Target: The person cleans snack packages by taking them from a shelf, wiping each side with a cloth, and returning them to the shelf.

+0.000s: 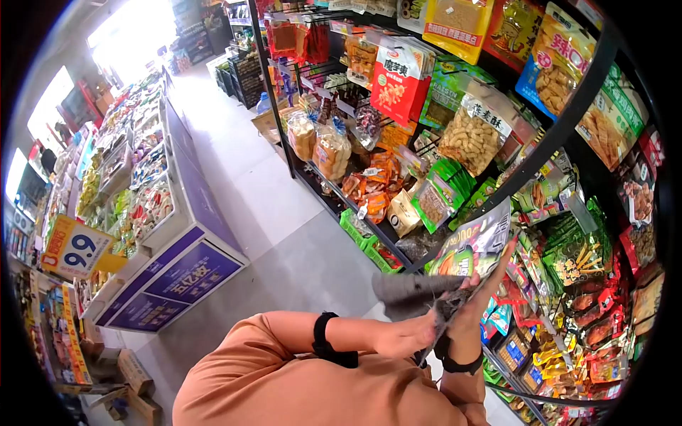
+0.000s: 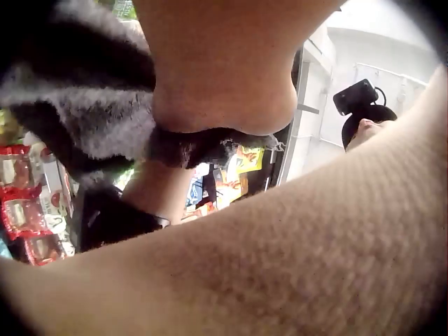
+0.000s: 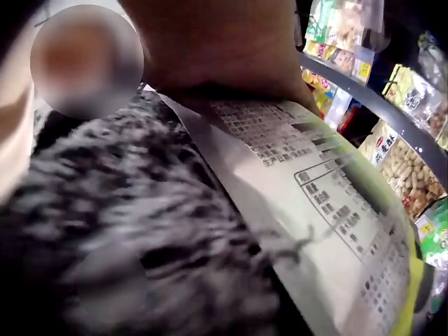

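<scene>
1. Packet: lies flat along R hand. Long axis runs w/ the fingers, and the top end points up-right at the shelf. Printed back shows under the palm in the R wrist view.
2. R fingers: straight, close together, laid along the packet. Thumb not visible.
3. Cloth: grey, fuzzy, bunched. Sits at the heel of R hand against the packet's lower end. Long axis lies across the fingers, w/ one end sticking out left.
4. L hand: fingers curled round the cloth, holding it to the packet, just below the base of R fingers.
5. Edges: packet's top edge is near the hanging bags, by R fingertips. Shelf stock is close on that side.
6. Room: open floor lies left, behind L knuckles. Tight to the right.
</scene>
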### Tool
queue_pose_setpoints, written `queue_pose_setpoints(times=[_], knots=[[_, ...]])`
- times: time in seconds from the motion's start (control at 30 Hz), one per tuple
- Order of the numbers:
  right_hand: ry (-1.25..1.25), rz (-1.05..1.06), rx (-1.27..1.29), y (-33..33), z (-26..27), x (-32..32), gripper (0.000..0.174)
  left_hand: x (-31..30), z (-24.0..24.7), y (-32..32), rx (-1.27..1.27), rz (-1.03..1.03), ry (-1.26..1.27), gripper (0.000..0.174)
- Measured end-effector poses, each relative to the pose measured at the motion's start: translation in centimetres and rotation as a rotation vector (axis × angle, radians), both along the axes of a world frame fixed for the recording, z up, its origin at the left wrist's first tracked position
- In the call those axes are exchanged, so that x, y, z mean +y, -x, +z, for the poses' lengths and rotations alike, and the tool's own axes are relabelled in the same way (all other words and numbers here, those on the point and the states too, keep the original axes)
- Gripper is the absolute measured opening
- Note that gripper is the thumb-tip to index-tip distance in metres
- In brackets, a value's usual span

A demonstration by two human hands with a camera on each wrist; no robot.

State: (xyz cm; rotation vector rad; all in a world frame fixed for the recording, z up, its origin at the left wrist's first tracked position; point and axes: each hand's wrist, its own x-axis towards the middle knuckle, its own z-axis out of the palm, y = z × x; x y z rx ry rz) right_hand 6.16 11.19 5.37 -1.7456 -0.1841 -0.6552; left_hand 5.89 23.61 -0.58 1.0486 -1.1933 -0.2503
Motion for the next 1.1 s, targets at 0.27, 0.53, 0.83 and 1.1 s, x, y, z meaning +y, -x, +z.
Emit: queue_pose_setpoints(times=[0.27, 0.53, 0.83, 1.1], knots=[[0.026, 0.157, -0.029, 3.2, 0.9, -5.6, 0.112, -5.9, 2.4, 1.3, -0.021, 0.123, -0.133, 0.071], [0.118, 0.124, -0.385, 8.4, -3.0, -13.9, 0.079, -17.8, 5.5, 2.9, 0.025, 0.141, 0.180, 0.077], [0.125, -0.273, -0.357, 17.3, -0.6, -27.0, 0.060, -30.9, 2.1, 10.2, 0.074, -0.267, -0.058, 0.084], [0.401, -0.145, -0.187, 20.7, 2.2, -33.5, 0.056, -35.4, 1.8, 12.1, 0.246, -0.473, -0.125, 0.084]])
